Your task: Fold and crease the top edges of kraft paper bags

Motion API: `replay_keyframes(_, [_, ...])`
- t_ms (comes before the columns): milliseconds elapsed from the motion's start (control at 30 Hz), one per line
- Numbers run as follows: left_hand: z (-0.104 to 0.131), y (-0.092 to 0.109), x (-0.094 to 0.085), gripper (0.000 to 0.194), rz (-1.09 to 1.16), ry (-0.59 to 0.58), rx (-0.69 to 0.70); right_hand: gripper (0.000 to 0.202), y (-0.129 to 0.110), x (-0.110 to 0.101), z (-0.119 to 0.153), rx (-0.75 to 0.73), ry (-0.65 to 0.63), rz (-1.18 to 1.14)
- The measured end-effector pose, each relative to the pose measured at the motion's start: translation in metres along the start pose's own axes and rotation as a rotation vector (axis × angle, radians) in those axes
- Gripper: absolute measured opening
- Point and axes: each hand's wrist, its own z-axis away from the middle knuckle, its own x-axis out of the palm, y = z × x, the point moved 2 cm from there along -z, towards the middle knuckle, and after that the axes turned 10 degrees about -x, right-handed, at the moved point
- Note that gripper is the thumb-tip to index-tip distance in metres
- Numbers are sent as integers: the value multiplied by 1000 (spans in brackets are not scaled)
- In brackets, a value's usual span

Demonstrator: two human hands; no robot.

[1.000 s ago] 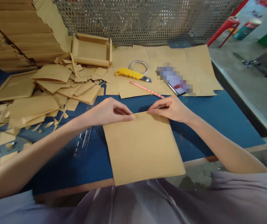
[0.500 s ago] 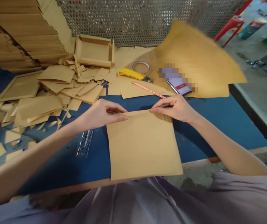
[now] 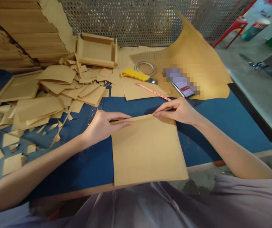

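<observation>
Paper [image 3: 147, 155]: a brown, folded-looking piece at the near middle of the blue table [image 3: 236, 126], its near right corner reaching out past the table's edge.
Left hand [image 3: 100, 126]: I have it in a narrow pinch on the paper's far edge, thumb over the top face, fingers at the far side.
Right hand [image 3: 183, 110]: another narrow pinch on that same edge, toward its right end, with a stretch of bare edge between the two sets of fingertips.
Far edge: the step in hand, I judge, is working along here, pressing or lining up a fold between thumbs and fingers.
Pinches: to my mind the next move calls for equal pressure from both, with the edge kept straight so the layers do not slip askew.
Corners: the worked edge faces the far side, its right end set slightly farther than its left; the opposite edge faces near.
Long axis: it seems to run left to right, but my view is foreshortened and the outline may be nearer square.
Ruler [image 3: 93, 113]: clear, left of the paper, partly hidden by the left hand.
Knife [image 3: 136, 74]: yellow handle leftward, blade rightward, farther off than the paper and apart from my fingers.
Pencil [image 3: 153, 91]: between the knife and the right hand, its right end just beside that hand.
</observation>
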Motion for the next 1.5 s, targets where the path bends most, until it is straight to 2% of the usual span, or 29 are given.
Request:
replay_keyframes(100, [0, -1, 0, 29, -15, 16, 9, 25, -1, 0, 1, -8, -18, 18])
replay_keyframes(367, [-5, 1, -1, 19, 106, -47, -92, 23, -7, -1, 2, -52, -67, 3])
replay_keyframes(633, [-5, 1, 1, 19, 119, -57, -109, 22, -4, 0, 2, -32, -29, 13])
replay_keyframes(900, [1, 5, 8, 19, 176, -53, -130, 24, -20, 5, -5, -26, -152, 120])
replay_keyframes(1033, [6, 7, 9, 21, 162, -41, -118, 21, -27, 9, -11, -61, -226, 149])
replay_keyframes(1167, [8, 6, 7, 22, 127, 1, -91, 18, -28, 13, -15, -67, -242, 141])
replay_keyframes(1267, [6, 4, 7, 21, 153, -19, -75, 18, -28, 14, -18, -52, -249, 116])
replay_keyframes(1367, [4, 0, 6, 20, 174, -26, -52, 19, -27, 13, -22, -49, -254, 109])
replay_keyframes(1500, [1, -5, 4, 19, 144, 33, -6, 24, -24, 7, -27, -40, -261, 149])
